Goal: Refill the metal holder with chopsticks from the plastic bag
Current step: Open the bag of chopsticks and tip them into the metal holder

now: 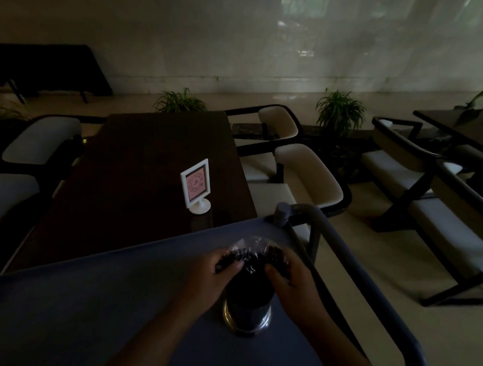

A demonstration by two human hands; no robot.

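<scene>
Your left grip (213, 270) and right grip (288, 279) each clasp the top of the dark chopsticks (252, 262), directly above the metal holder (247, 317). The plastic bag (248, 244) crinkles around their upper ends. The holder stands on the grey cart top (105, 301), and the bundle's lower end seems to sit inside it. I judge the load is in, but the bag is not yet off, so the refill is unfinished.
</scene>
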